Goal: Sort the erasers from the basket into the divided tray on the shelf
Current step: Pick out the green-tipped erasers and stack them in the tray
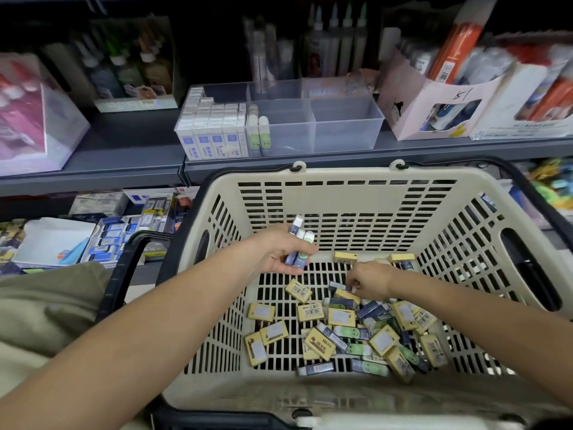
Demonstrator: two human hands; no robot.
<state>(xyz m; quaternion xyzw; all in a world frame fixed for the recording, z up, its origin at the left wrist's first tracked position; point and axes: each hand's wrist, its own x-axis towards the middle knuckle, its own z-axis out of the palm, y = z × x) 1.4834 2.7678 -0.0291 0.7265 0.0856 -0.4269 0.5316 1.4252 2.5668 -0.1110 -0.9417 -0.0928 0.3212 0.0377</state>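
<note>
Erasers [356, 330] lie heaped at the lower right of the cream basket [341, 175], yellow sleeves mixed with dark and green ones. My left hand [276, 256], at frame centre, has its grip curled round a bundle of long erasers [298, 243], white ends poking up past the fingers. My right hand [370, 279], just right of it, pinches a dark-sleeved eraser [340, 286] low over the heap. The divided tray [347, 131] sits on the shelf [124, 156] above the basket, with two green-sleeved erasers [259, 133] standing beside packed blue-and-white boxes [210, 131]. I judge the bundle the weak point: adding another piece could loosen that grip and spill it. Dark and green sleeves look alike, so a wrong compartment is possible too.
</note>
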